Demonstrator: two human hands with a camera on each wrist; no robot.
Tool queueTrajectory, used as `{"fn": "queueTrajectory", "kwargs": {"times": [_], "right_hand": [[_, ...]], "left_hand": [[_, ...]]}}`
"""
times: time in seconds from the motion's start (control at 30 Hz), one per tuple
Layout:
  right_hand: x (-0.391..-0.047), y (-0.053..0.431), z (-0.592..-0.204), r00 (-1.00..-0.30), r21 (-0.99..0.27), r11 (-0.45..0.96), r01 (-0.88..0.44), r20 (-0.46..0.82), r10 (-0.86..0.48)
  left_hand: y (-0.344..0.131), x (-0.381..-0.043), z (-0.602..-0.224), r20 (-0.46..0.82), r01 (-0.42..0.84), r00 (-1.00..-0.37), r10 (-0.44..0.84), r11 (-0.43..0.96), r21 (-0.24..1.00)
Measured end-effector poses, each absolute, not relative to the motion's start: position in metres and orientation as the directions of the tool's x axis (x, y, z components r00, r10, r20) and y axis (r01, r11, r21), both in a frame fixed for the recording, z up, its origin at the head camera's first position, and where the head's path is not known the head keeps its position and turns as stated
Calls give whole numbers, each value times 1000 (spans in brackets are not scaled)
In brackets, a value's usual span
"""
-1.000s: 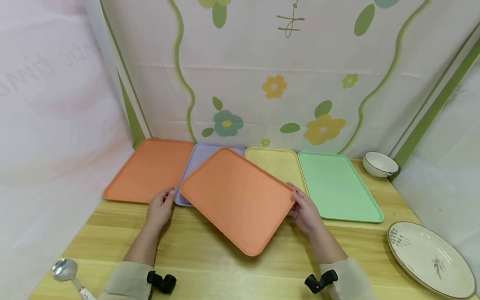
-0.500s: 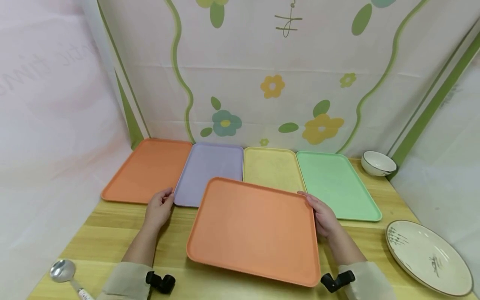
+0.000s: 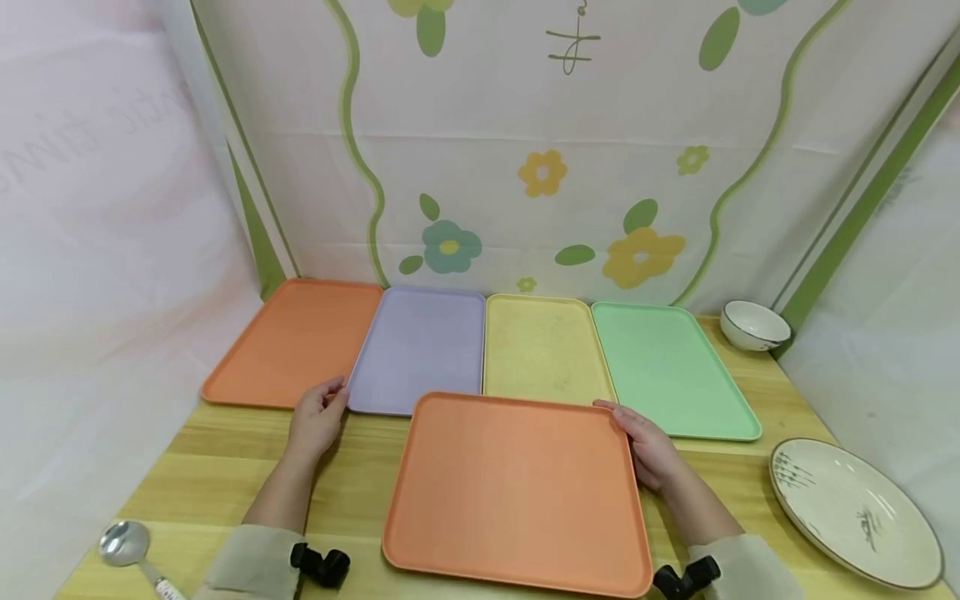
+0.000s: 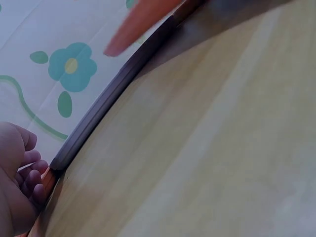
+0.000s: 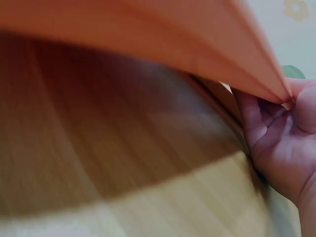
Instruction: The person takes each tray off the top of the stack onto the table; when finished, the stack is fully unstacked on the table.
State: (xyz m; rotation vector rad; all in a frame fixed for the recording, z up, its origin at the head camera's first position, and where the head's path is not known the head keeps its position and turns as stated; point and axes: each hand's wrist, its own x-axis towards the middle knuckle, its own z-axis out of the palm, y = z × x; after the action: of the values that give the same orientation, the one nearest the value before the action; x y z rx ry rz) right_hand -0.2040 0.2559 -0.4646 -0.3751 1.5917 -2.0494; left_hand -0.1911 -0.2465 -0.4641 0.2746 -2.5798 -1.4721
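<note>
My right hand [image 3: 651, 446] holds an orange tray [image 3: 517, 492] by its far right corner, thumb over the rim and fingers curled beneath. The right wrist view shows the tray's underside [image 5: 163, 29] raised above the wooden table, casting a shadow. My left hand [image 3: 318, 421] rests on the table with loosely curled fingers, right at the near edges of another orange tray [image 3: 300, 342] and a purple tray [image 3: 420, 346]. In the left wrist view, its fingertips [image 4: 37, 180] lie against that orange tray's edge, beside the purple tray's rim [image 4: 106, 101].
A yellow tray [image 3: 547, 346] and a green tray [image 3: 675, 367] continue the row along the back cloth. At the right stand a white bowl [image 3: 753, 325] and a large oval plate [image 3: 855, 512]. A metal spoon [image 3: 126, 543] lies at the front left of the table [image 3: 352, 492].
The held orange tray has turned from a diagonal to nearly straight and come nearer and lower, uncovering the purple tray. My right hand moved right with it; my left hand stayed put.
</note>
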Motion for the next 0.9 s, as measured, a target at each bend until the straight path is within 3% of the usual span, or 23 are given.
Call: {"fn": "queueTrajectory", "kwargs": {"times": [0.7, 0.9], "right_hand": [[-202, 254, -460, -791, -979, 5, 202, -166, -589], [-200, 254, -454, -805, -970, 166, 177, -240, -543]], "left_hand": [[-248, -192, -464, 20, -99, -972, -236, 482, 870], [-248, -192, -463, 16, -100, -973, -232, 479, 872]]}}
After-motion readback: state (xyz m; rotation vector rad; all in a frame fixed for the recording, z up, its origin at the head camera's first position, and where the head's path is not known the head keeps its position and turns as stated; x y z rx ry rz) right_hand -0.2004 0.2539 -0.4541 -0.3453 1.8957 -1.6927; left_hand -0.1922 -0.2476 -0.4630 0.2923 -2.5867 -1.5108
